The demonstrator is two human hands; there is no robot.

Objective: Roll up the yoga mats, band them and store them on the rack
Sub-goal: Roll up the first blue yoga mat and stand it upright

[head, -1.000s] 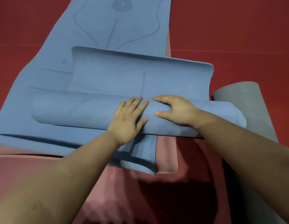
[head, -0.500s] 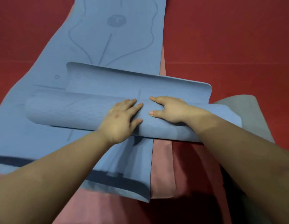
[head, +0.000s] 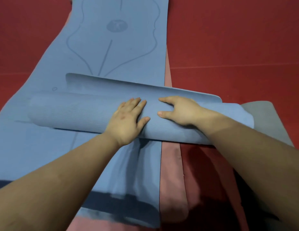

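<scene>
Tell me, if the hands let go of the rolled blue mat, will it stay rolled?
Probably not: the blue roll looks loose, with no band on it, and its free edge already sticks out. Left hand and right hand press it flat-fingered. It looks soft and bendy.

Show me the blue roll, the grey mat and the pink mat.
blue roll (head: pixel 75 112), head view, bare left stretch of the roll
grey mat (head: pixel 269 117), head view, its flat top
pink mat (head: pixel 172 172), head view, strip beside the blue mat
</scene>
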